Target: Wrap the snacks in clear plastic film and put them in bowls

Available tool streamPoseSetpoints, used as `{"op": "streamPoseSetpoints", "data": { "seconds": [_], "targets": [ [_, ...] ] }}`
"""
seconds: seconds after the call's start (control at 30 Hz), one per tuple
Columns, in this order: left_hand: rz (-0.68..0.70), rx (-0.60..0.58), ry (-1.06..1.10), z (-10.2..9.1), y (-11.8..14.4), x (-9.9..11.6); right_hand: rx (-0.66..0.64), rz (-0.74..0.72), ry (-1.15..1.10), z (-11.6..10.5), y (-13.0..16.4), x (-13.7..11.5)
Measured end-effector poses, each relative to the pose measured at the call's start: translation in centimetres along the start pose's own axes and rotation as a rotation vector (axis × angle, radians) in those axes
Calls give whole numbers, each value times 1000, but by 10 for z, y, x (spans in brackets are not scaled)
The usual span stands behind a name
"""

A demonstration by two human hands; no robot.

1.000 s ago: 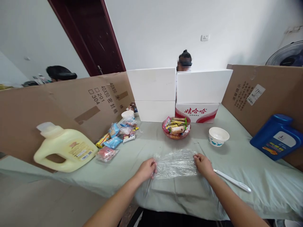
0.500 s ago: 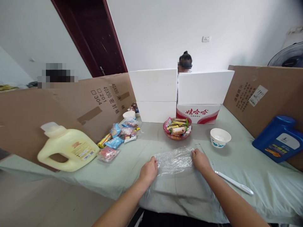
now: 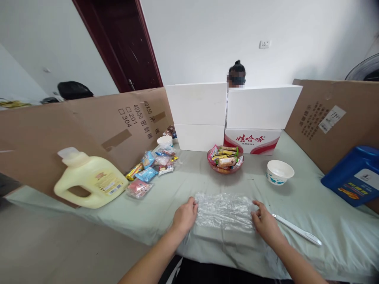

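A crinkled sheet of clear plastic film (image 3: 225, 211) lies stretched between my two hands, low over the near part of the table. My left hand (image 3: 185, 215) pinches its left edge between thumb and fingers. At the right edge, my right hand (image 3: 265, 221) grips the film, its index finger bent a little away from the thumb. Beyond the film stands a pink glass bowl (image 3: 225, 169) heaped with wrapped snacks (image 3: 226, 157). To the right of my right hand lies a slim white tool (image 3: 297, 230), its kind unclear.
Several snack packets (image 3: 146, 173) and a pale yellow jug (image 3: 91, 181) lie on the left. A white paper bowl (image 3: 280, 173) and a blue jug (image 3: 352, 177) are on the right. White boxes (image 3: 198, 104) and cardboard panels (image 3: 118, 130) border the table; a person (image 3: 237, 75) is behind.
My right hand has moved right and towards me, and its fingers have loosened somewhat. The film is spread wider and flatter. The view has shifted slightly.
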State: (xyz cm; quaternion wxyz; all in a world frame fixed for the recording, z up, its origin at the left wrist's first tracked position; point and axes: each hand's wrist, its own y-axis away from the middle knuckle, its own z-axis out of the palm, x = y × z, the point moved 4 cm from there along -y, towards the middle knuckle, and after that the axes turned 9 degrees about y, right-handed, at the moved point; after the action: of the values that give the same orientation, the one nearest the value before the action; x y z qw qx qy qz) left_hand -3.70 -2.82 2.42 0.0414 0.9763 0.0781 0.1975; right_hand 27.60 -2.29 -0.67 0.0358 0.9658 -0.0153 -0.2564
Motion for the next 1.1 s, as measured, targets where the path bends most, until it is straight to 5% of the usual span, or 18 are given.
{"op": "streamPoseSetpoints", "data": {
  "seconds": [0.17,0.27,0.37,0.47,0.53,0.7,0.8,0.93,1.0,1.1],
  "targets": [
    [-4,-13,-14,8,6,2,100,38,46,2,29,11],
    [63,156,-29,8,10,6,80,64,168,1,32,5],
    [412,332,9,12,22,28,74,81,247,1,31,-4],
    [835,177,72,28,34,57,68,98,298,2,32,-6],
    [938,30,47,39,36,68,67,87,337,-1,35,-4],
    [866,-157,-36,49,29,69,297,-19,622,-23,43,-6],
    [862,-179,-40,51,29,70,437,-288,592,-21,41,-35],
    [868,-177,-59,53,29,69,202,-604,525,14,26,-69],
    [849,-173,-84,49,26,59,94,-563,528,28,21,-64],
    [796,-160,-130,36,19,27,103,-473,539,30,26,-35]
  ]
}}
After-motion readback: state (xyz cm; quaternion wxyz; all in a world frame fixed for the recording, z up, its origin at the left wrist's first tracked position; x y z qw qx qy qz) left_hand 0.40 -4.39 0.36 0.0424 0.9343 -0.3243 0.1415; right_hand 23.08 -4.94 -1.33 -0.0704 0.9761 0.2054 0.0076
